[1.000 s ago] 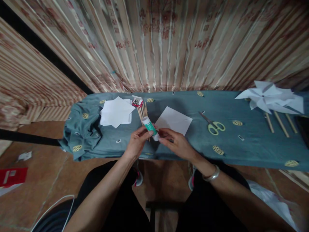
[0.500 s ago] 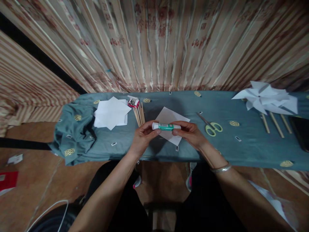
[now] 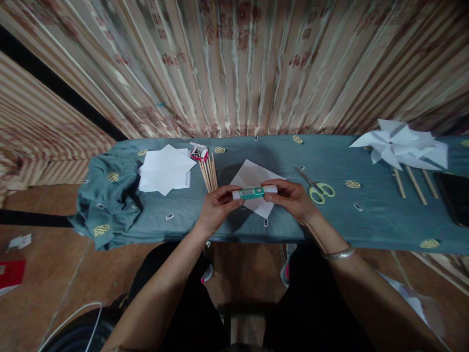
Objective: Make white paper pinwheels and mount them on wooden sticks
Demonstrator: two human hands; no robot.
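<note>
A glue stick [image 3: 252, 192] with a green label and white ends lies level between my two hands. My left hand [image 3: 217, 208] pinches its left end with thumb and fingers. At the other end, my right hand [image 3: 293, 198] grips the white cap. Below them, a square sheet of white paper [image 3: 249, 172] rests on the cloth, turned corner-up and partly covered by my hands. Scissors [image 3: 317, 189] with light green handles lie to the right of my right hand. Several wooden sticks [image 3: 208, 173] lie just beyond my left hand.
White paper sheets [image 3: 161, 171] are stacked at the left, near a small red box [image 3: 200, 152] of metal pieces. Paper pinwheels [image 3: 403, 145] on sticks and a dark flat device [image 3: 454, 198] lie right. A curtain [image 3: 234, 73] hangs behind the cloth-covered table [image 3: 330, 225].
The glue stick has tilted slightly, its right end now a little higher, with both hands still on it. The whole view has shifted slightly.
</note>
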